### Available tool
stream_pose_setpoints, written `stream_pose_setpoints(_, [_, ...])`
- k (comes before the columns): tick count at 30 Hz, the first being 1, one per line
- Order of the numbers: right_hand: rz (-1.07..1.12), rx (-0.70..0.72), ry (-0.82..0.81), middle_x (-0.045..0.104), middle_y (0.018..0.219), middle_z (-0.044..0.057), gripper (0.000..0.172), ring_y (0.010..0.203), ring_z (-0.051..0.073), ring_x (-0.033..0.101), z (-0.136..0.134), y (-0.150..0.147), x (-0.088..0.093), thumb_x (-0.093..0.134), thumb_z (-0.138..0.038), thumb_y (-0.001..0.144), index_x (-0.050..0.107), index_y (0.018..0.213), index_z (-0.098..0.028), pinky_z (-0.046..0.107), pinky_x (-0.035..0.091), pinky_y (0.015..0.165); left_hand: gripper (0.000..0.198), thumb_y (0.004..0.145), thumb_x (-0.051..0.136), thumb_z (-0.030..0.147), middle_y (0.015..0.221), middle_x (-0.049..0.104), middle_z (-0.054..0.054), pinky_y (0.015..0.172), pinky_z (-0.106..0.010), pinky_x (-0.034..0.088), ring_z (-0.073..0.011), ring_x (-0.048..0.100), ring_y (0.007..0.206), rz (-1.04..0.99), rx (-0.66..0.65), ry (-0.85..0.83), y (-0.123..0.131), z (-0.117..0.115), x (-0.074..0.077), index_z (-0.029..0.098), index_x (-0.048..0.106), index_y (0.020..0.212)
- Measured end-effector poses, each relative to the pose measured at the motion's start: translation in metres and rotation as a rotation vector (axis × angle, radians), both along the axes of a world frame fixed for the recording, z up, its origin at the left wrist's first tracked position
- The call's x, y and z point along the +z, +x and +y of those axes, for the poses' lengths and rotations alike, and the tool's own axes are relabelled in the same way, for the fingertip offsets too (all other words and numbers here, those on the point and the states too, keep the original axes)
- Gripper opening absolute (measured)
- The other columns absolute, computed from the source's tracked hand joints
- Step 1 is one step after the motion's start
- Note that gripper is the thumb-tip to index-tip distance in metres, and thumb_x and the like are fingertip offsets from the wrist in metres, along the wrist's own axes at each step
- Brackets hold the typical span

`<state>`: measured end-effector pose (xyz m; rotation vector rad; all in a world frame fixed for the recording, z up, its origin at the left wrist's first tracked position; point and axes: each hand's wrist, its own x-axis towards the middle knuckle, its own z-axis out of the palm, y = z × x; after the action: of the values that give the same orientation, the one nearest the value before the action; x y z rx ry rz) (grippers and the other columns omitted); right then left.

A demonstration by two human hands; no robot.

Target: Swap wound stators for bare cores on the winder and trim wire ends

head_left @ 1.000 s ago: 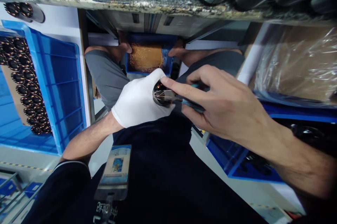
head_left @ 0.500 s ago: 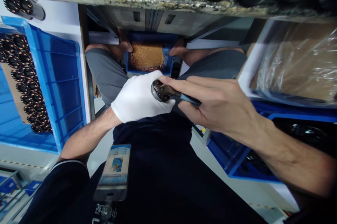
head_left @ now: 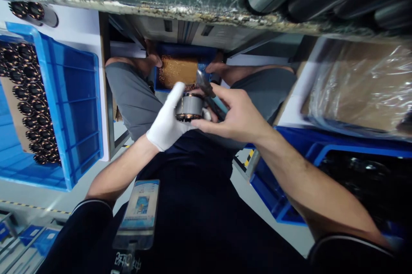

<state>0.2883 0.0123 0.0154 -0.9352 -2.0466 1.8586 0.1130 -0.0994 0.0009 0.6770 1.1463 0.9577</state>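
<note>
The blue crate [head_left: 83, 106] at far left holds rows of copper-wound parts [head_left: 30, 102] beside cardboard; the blue bin [head_left: 180, 49] between the feet holds a brown sheet [head_left: 178, 70] and copper-coloured scraps; the blue crate at right [head_left: 363, 149] holds dark pieces, too dim to tell. The gloved left hand [head_left: 169, 119] wraps the metal core [head_left: 192, 106], which lies side-on between both hands, above the lap. The right hand [head_left: 240, 115] curls round a blue-handled tool [head_left: 219, 102], thumb at the core's near end.
</note>
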Motion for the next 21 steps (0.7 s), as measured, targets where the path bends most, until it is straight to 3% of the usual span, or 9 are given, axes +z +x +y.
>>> stream_pose_setpoints(2, [0.056,-0.011,-0.257,0.073,0.090,0.001,0.051,0.074,0.017,0.066,0.001,0.002,-0.004,0.094,-0.051,0.085,0.077,0.121,-0.019,0.029,0.055,0.067,0.082,0.117,0.016,0.081,0.131,0.073,-0.014,0.104,-0.054,0.064,-0.0332,0.073,0.129,0.273,0.055,0.164,-0.005,-0.012,0.006,0.023,0.066,0.147])
stream_pose_setpoints(4, [0.118,0.001,-0.538,0.069,0.083,0.000,0.051,0.062,0.013,0.057,0.001,0.005,-0.008,0.091,-0.058,0.087,0.076,0.114,-0.018,0.026,0.047,0.054,0.070,0.114,0.045,0.080,0.146,0.068,-0.014,0.115,-0.056,0.058,-0.0338,0.068,0.139,0.583,0.062,0.361,-0.015,-0.022,0.014,0.027,0.059,0.157])
stream_pose_setpoints(7, [0.157,0.075,-0.785,0.068,0.080,0.000,0.053,0.058,0.012,0.054,-0.008,0.004,-0.013,0.092,-0.064,0.085,0.074,0.104,-0.018,0.024,0.043,0.048,0.048,0.105,0.078,0.060,0.150,0.069,-0.012,0.120,-0.059,0.051,-0.0347,0.068,0.135,0.931,-0.200,0.686,-0.036,-0.032,0.030,0.030,0.070,0.142])
stream_pose_setpoints(9, [0.162,0.125,-0.822,0.064,0.074,-0.001,0.051,0.057,0.011,0.054,-0.020,-0.004,-0.016,0.095,-0.061,0.082,0.072,0.095,-0.018,0.023,0.043,0.048,0.022,0.108,0.075,0.043,0.144,0.074,-0.012,0.113,-0.055,0.054,-0.0309,0.072,0.124,1.034,-0.379,0.805,-0.048,-0.037,0.042,0.029,0.077,0.125])
stream_pose_setpoints(11, [0.197,0.110,-0.870,0.061,0.070,-0.002,0.048,0.055,0.011,0.051,-0.034,-0.014,-0.015,0.095,-0.061,0.083,0.073,0.093,-0.019,0.023,0.044,0.048,0.015,0.112,0.071,0.039,0.139,0.077,-0.012,0.103,-0.047,0.059,-0.0271,0.075,0.115,1.056,-0.389,0.808,-0.058,-0.045,0.055,0.026,0.079,0.115])
stream_pose_setpoints(14, [0.280,0.041,-1.018,0.073,0.080,0.005,0.054,0.051,0.013,0.047,-0.047,-0.024,-0.011,0.084,-0.071,0.090,0.082,0.117,-0.024,0.028,0.044,0.046,0.023,0.108,0.079,0.047,0.139,0.079,-0.012,0.096,-0.040,0.062,-0.0241,0.078,0.115,1.095,-0.134,0.692,-0.088,-0.068,0.071,0.025,0.079,0.109])
stream_pose_setpoints(16, [0.280,0.027,-1.017,0.076,0.086,0.011,0.061,0.052,0.016,0.051,-0.049,-0.025,-0.010,0.077,-0.075,0.092,0.086,0.126,-0.026,0.033,0.045,0.046,0.028,0.103,0.087,0.051,0.137,0.079,-0.010,0.100,-0.042,0.064,-0.0244,0.078,0.119,1.217,0.119,0.576,-0.127,-0.090,0.080,0.024,0.078,0.106])
stream_pose_setpoints(18, [0.238,-0.056,-0.966,0.074,0.083,0.013,0.060,0.052,0.019,0.054,-0.051,-0.019,-0.014,0.075,-0.077,0.089,0.089,0.121,-0.028,0.037,0.044,0.046,0.030,0.100,0.089,0.051,0.133,0.079,-0.007,0.107,-0.045,0.062,-0.0251,0.076,0.122,1.402,0.376,0.419,-0.183,-0.112,0.088,0.024,0.078,0.105])
stream_pose_setpoints(21, [0.088,-0.240,-0.959,0.069,0.082,0.015,0.053,0.056,0.023,0.052,-0.057,-0.005,-0.030,0.070,-0.072,0.090,0.091,0.113,-0.030,0.043,0.047,0.047,0.031,0.098,0.089,0.045,0.132,0.078,-0.004,0.113,-0.041,0.059,-0.0196,0.073,0.118,1.700,0.652,-0.045,-0.283,-0.140,0.093,0.022,0.078,0.114])
